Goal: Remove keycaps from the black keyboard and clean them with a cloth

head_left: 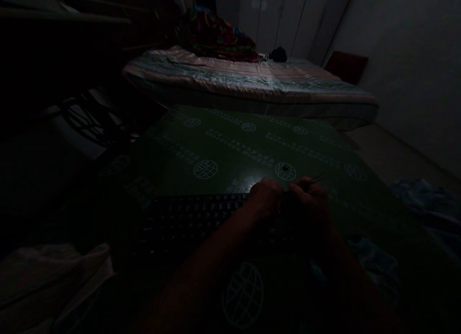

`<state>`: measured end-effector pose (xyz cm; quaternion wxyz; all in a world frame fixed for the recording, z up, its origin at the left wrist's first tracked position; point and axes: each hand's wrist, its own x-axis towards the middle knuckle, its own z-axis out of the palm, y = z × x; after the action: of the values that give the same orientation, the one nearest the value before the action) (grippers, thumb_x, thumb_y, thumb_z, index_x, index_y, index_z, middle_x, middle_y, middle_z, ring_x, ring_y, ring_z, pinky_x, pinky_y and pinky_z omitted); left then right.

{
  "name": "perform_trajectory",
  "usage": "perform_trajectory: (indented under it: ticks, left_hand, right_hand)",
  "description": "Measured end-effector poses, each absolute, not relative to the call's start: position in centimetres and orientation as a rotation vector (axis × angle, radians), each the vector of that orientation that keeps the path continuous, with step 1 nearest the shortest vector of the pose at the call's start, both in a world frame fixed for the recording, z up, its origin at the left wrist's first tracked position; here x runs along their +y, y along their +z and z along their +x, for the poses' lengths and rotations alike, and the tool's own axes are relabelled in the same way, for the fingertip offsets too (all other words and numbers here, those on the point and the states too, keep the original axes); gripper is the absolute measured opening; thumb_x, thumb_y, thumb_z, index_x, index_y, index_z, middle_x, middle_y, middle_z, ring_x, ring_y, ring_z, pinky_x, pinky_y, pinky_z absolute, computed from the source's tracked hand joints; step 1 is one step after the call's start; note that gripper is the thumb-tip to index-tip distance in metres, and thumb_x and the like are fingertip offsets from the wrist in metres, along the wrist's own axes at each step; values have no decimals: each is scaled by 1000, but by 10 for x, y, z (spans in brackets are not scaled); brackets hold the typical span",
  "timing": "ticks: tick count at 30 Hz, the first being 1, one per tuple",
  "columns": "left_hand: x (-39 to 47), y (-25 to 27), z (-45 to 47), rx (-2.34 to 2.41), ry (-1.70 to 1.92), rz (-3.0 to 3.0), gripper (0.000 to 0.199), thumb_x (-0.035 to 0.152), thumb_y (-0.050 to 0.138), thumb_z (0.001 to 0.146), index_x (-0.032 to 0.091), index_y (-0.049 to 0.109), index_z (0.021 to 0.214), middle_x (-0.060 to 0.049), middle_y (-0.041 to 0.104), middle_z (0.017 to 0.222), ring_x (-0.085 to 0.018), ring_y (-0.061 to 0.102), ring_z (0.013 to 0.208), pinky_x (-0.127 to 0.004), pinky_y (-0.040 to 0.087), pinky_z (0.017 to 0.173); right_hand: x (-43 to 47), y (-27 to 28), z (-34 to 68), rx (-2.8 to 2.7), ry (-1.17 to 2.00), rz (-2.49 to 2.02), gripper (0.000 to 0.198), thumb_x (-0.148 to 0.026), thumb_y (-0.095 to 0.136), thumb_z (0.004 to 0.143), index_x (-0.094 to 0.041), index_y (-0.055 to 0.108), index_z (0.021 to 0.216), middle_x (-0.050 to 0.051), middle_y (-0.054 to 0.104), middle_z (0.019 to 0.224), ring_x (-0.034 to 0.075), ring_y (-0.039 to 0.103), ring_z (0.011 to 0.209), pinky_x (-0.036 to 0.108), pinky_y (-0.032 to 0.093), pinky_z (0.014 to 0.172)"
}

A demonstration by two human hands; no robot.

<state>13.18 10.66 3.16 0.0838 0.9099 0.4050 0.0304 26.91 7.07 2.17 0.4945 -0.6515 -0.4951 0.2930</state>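
Note:
A black keyboard (194,216) lies on the green table, its right part beneath my hands and forearms. My left hand (265,195) is closed above the keyboard's upper right part, fingers curled together. Close beside it, my right hand (311,195) is closed too, with thin dark strands or prongs (319,178) sticking out to the right from its fingers. Between the hands sits something dark (287,202); the dim light hides what it is. A small dark piece (285,168) lies on the table just beyond my hands.
The green table (230,147) carries printed globe marks. A pale cloth (57,271) lies at the near left, a bluish cloth (374,259) at the near right. Beyond the table stands a bed (245,82) with a floral blanket (223,36). A chair (88,115) is at left.

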Motion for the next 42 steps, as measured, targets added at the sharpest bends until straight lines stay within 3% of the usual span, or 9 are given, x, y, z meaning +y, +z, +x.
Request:
perform_trajectory:
  ticks: [18,42]
  left_hand:
    - [101,22,132,1167,243,2842,19,15,41,87,12,59,87,-10,62,87,-21,54,84,-31,43,71]
    - [104,34,134,1277,226,2665,21,26,44,85,15,59,94,-10,65,96,-21,59,93,-31,46,79]
  right_hand:
    - [72,18,274,-1046,719,-1529,23,-39,66,63,-17,57,62,-3,54,52,12,49,47,22,37,42]
    - [73,28,274,-953,600,-1550,25,-40,67,62,-17,59,64,0,59,54,15,56,50,24,41,45]
